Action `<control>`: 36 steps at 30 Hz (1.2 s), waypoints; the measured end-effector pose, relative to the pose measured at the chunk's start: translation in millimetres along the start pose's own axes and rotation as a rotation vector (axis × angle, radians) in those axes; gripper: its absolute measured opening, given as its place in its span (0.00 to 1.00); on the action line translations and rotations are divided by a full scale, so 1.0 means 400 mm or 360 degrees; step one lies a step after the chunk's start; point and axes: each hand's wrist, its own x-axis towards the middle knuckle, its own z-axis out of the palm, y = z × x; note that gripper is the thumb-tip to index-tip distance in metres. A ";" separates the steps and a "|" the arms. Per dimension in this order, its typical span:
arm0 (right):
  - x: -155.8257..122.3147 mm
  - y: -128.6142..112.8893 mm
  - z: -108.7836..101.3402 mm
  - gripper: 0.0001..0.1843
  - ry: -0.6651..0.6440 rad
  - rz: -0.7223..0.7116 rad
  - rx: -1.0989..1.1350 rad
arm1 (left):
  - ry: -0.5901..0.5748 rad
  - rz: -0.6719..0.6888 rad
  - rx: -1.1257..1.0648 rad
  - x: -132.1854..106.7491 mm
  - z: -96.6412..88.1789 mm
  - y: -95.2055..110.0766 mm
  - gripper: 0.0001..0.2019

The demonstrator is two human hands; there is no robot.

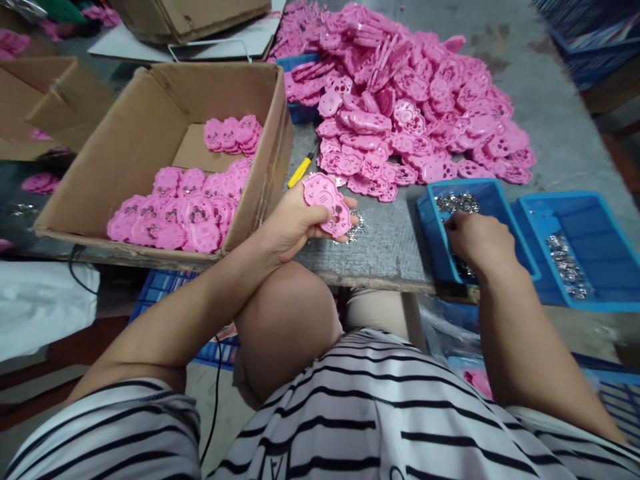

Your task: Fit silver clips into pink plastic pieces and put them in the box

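Note:
My left hand (295, 225) is closed around a pink plastic casing part (325, 199), thumb on its face and fingers beneath. Just beyond that hand lies a small cluster of shiny metal pieces (356, 228) on the table. My right hand (477, 239) reaches into a blue plastic bin (515, 227) holding small metal pieces (456, 203). Its fingers point down and are hidden, so whether they grip anything does not show. A yellow-handled screwdriver (300, 171) rests between the left hand and the carton.
A cardboard box (125, 113) with several pink parts (193, 213) stands at the left. Behind my hands rises a large heap of pink parts (415, 100) on the grey table (565, 133). Another blue bin (605, 247) with metal pieces (569, 263) sits at the right.

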 end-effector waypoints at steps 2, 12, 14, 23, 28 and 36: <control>-0.012 -0.018 -0.024 0.17 -0.0077 0.0119 -0.0185 | -0.0022 -0.0017 -0.0014 0.000 -0.004 -0.001 0.29; 0.002 -0.010 -0.057 0.17 -0.0007 0.0190 -0.0126 | -0.0073 -0.0087 -0.0064 0.003 -0.005 -0.007 0.26; 0.005 -0.004 -0.062 0.14 0.0054 0.0191 -0.0078 | -0.0091 -0.0087 -0.0075 0.004 -0.006 -0.010 0.26; -0.046 -0.107 -0.059 0.06 -0.0165 -0.0438 0.1607 | -0.0089 -0.0265 -0.0042 0.015 -0.002 -0.011 0.25; -0.077 -0.204 -0.019 0.17 -0.0456 -0.0880 0.2002 | -0.0097 -0.0285 -0.0038 0.025 -0.004 -0.024 0.23; -0.083 -0.242 0.003 0.12 -0.0283 -0.1020 0.1862 | -0.0068 -0.0251 -0.0031 0.036 -0.008 -0.035 0.16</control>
